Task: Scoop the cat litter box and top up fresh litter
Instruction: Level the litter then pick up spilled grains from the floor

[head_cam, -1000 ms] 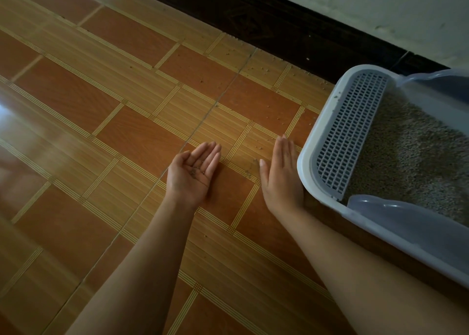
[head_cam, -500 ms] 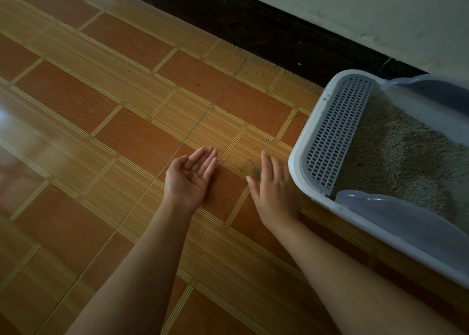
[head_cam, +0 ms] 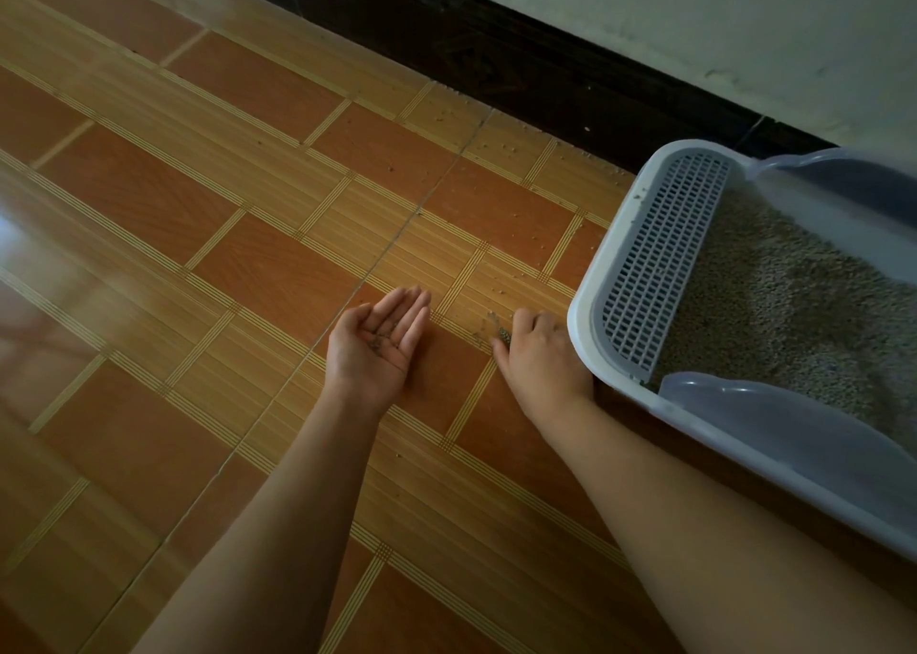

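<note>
I cup my left hand (head_cam: 374,346) flat as a tray while my curled right hand (head_cam: 541,356) rakes stray grains (head_cam: 498,333) together.

Right hand (head_cam: 543,356) fingers now curled, gathering spilled litter (head_cam: 498,331); earlier flat on floor

My right hand (head_cam: 543,356) hides its own fingertips, curled under. Litter box (head_cam: 585,316) cut off at right edge. Specks in my left hand (head_cam: 373,346) too small to ID.
</note>
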`<action>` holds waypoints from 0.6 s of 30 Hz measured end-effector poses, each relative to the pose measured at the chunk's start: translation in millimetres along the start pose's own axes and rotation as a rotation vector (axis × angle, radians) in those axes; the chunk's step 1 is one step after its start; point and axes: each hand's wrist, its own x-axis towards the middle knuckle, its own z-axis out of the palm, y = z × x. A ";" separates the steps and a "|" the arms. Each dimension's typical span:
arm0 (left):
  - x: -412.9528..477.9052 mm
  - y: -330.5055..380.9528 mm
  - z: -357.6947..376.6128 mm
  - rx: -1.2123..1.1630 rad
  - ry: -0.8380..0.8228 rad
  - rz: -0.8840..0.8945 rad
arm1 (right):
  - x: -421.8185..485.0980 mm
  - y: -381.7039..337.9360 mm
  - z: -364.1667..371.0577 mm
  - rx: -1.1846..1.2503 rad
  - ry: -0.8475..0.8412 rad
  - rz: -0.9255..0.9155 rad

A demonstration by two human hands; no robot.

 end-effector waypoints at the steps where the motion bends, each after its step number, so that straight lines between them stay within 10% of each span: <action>1: 0.4 0.1 0.6 0.001 -0.002 -0.002 | 1.2 -0.2 -0.3 -0.006 0.001 -0.009; 18: 5.8 0.1 -0.8 -0.013 -0.010 -0.016 | 9.3 -5.6 -10.5 -0.259 -0.122 -0.182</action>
